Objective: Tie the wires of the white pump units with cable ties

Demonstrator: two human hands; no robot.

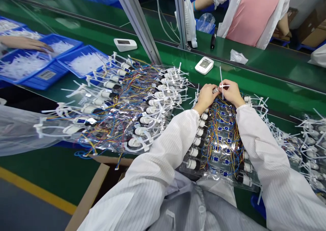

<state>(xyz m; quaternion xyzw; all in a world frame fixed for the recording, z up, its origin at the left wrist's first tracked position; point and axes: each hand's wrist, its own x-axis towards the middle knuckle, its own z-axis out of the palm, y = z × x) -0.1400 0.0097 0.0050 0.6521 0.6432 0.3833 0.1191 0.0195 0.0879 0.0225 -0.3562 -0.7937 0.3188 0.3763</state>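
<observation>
At the far end of a clear plastic tray, my two hands meet over the wired parts. My left hand is closed on a small white-and-black cylindrical pump. Pinched in my right hand is a thin white tube with a cross-shaped white fitting, held against the pump's end. Whether the tube is pushed onto the pump cannot be made out. Rows of similar pumps line the tray's sides, with small blue boards and coloured wires between them.
Left of me, more pumps with tubes cover stacked trays. Blue bins hold white tubing, and another person's hand reaches into one. Two white devices sit near a metal post. More tubed pumps lie right.
</observation>
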